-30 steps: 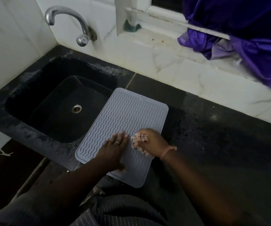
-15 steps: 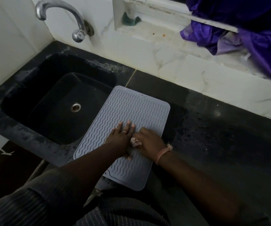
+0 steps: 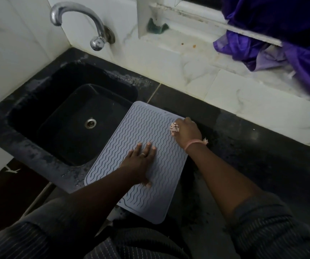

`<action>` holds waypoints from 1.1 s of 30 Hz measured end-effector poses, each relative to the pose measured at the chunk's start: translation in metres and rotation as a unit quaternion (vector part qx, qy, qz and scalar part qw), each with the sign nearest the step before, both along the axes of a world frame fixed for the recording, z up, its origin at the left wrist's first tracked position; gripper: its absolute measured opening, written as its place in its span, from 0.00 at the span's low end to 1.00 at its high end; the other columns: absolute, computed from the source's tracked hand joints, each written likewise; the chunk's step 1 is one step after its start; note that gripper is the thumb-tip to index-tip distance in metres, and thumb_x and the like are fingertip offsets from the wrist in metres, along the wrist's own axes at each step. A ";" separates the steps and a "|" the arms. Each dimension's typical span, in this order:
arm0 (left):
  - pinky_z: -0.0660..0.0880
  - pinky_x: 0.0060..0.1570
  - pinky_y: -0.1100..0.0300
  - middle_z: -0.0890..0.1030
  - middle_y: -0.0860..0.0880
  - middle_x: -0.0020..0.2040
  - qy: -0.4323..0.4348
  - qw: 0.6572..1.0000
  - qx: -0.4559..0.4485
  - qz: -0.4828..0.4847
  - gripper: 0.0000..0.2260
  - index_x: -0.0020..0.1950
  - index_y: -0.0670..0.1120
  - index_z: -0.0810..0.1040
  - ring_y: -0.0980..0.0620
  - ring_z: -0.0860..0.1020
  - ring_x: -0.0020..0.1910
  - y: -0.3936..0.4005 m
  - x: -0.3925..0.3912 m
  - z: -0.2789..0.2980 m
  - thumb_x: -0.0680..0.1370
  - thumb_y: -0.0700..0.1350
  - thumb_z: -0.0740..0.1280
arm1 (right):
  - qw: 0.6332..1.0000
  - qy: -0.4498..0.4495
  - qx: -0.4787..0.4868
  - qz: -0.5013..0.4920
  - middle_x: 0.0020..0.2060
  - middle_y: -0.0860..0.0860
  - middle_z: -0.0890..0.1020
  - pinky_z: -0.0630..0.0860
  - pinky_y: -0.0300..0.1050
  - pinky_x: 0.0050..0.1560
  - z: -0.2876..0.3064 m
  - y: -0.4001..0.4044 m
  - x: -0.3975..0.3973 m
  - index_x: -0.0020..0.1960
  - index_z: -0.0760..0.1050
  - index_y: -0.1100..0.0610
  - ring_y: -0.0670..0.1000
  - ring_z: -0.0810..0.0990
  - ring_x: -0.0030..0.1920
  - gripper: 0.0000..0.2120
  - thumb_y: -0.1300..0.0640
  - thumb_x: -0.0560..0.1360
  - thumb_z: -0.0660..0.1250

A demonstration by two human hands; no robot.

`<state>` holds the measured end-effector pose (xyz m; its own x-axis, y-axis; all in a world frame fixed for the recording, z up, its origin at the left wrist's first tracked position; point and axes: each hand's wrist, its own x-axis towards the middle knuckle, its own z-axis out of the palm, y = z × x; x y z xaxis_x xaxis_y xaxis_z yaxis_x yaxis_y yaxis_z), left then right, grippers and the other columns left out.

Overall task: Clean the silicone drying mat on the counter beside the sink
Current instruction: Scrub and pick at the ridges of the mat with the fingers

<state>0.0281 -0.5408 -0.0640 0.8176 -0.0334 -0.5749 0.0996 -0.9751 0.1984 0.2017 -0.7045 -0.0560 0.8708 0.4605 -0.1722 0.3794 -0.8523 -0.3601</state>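
The mat [image 3: 143, 157] lies on the bench [image 3: 253, 165] beside the sink [image 3: 72, 116], long axis running away from the person. The left hand [image 3: 141, 165] presses flat mid-mat; the right hand [image 3: 187, 130], at the far right corner, grips what looks like a cloth [image 3: 174, 127].

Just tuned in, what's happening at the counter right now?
A person is wiping the grey silicone drying mat on the black counter beside the sink. The left hand presses flat on the mat to steady it, while the right hand grips a small pale cloth at the mat's far right corner.
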 end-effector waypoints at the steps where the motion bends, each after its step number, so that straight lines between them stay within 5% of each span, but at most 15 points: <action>1: 0.42 0.77 0.41 0.33 0.50 0.82 -0.010 1.000 -0.001 0.007 0.62 0.83 0.54 0.34 0.41 0.33 0.80 -0.001 -0.001 0.000 0.68 0.58 0.80 | 0.998 0.039 0.040 -0.015 0.58 0.57 0.78 0.79 0.54 0.58 0.006 -0.002 -0.003 0.66 0.75 0.57 0.60 0.79 0.58 0.19 0.54 0.77 0.71; 4: 0.48 0.78 0.41 0.41 0.51 0.84 -0.060 0.996 -0.027 0.053 0.54 0.84 0.54 0.43 0.42 0.41 0.83 -0.008 -0.001 0.003 0.71 0.59 0.77 | 0.972 0.185 0.142 -0.038 0.53 0.46 0.81 0.78 0.52 0.61 0.031 -0.015 -0.022 0.61 0.79 0.57 0.49 0.80 0.54 0.15 0.55 0.76 0.74; 7: 0.59 0.77 0.38 0.51 0.49 0.84 -0.155 0.982 -0.052 0.092 0.49 0.82 0.55 0.53 0.42 0.50 0.82 -0.016 0.012 0.004 0.69 0.59 0.79 | 0.962 0.242 0.117 0.043 0.51 0.48 0.83 0.79 0.54 0.59 0.032 -0.022 -0.058 0.55 0.79 0.52 0.49 0.81 0.54 0.13 0.52 0.72 0.76; 12: 0.45 0.79 0.40 0.37 0.46 0.84 -0.074 0.997 -0.012 0.031 0.57 0.84 0.51 0.39 0.38 0.38 0.82 -0.024 0.036 0.000 0.71 0.58 0.78 | 0.987 0.105 0.010 0.124 0.61 0.51 0.75 0.75 0.55 0.61 0.001 -0.018 -0.083 0.69 0.71 0.47 0.55 0.72 0.63 0.25 0.44 0.74 0.71; 20: 0.40 0.77 0.40 0.31 0.46 0.82 -0.009 1.000 0.004 0.008 0.61 0.82 0.51 0.32 0.37 0.33 0.80 -0.022 0.041 0.000 0.70 0.60 0.78 | 0.993 0.063 0.007 0.102 0.52 0.50 0.79 0.79 0.53 0.51 -0.002 -0.024 -0.045 0.56 0.74 0.49 0.55 0.79 0.56 0.14 0.49 0.73 0.73; 25: 0.39 0.77 0.38 0.29 0.46 0.81 0.013 1.000 0.001 0.002 0.62 0.82 0.52 0.30 0.38 0.31 0.79 -0.021 0.043 0.000 0.70 0.59 0.79 | 0.996 0.078 0.007 0.043 0.62 0.55 0.80 0.77 0.53 0.61 0.009 -0.029 0.003 0.66 0.74 0.55 0.58 0.78 0.63 0.23 0.52 0.74 0.75; 33: 0.38 0.76 0.38 0.27 0.46 0.80 0.032 0.999 -0.001 0.003 0.63 0.81 0.52 0.29 0.37 0.30 0.78 -0.021 0.045 0.002 0.69 0.58 0.79 | 0.998 0.034 -0.031 -0.043 0.60 0.57 0.79 0.78 0.54 0.58 0.010 -0.009 0.056 0.62 0.75 0.56 0.61 0.79 0.61 0.22 0.53 0.72 0.78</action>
<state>0.0735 -0.5621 -0.0623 0.7799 -0.0299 -0.6251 0.1183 -0.9738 0.1941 0.2577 -0.7139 -0.0458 0.8922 0.3703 -0.2585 0.2795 -0.9024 -0.3280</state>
